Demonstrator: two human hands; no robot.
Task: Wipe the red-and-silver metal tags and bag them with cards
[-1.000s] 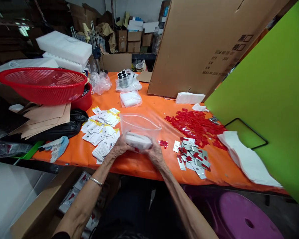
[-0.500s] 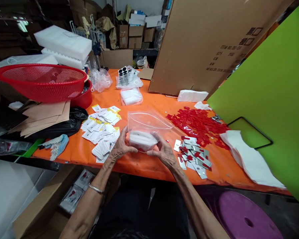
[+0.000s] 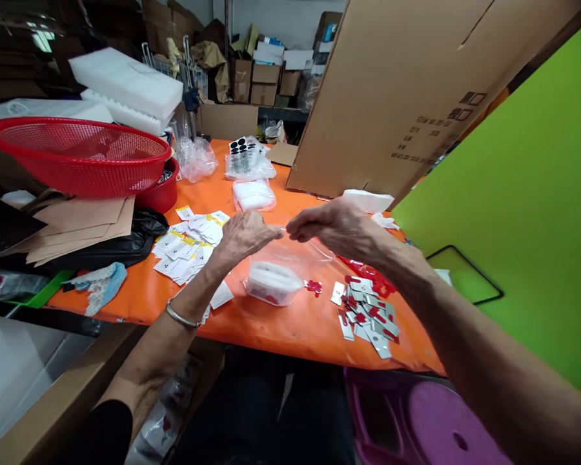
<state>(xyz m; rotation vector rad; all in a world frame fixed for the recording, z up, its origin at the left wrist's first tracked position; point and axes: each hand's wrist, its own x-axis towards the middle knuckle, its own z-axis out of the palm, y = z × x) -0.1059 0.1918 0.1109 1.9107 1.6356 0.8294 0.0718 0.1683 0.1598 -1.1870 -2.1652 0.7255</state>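
Observation:
A clear zip bag [image 3: 290, 248] lies on the orange table, with a white stack [image 3: 274, 281] inside its near end. My left hand [image 3: 249, 234] pinches the bag's far edge, where the zip strip runs. Close beside it, my right hand [image 3: 332, 226] has its fingers closed at the same edge, fingertips nearly meeting the left ones. To the right of the bag sits a small red piece [image 3: 313, 287]. Beyond it is a pile of metal-and-white cards with red parts [image 3: 370, 310]. White and yellow printed cards [image 3: 188, 242] spread out left of my left hand.
Red plastic pieces [image 3: 377, 281] lie partly behind my right forearm. A red mesh basket [image 3: 77, 158] and brown paper sheets [image 3: 84, 223] are at the left. A large cardboard sheet [image 3: 392, 97] and a green panel [image 3: 523, 213] stand at the right. A purple stool [image 3: 445, 420] is below.
Both hands have left the sides of the white stack and moved forward to the bag's zip edge. The stack now rests on the table, and the small red piece beside it is uncovered.

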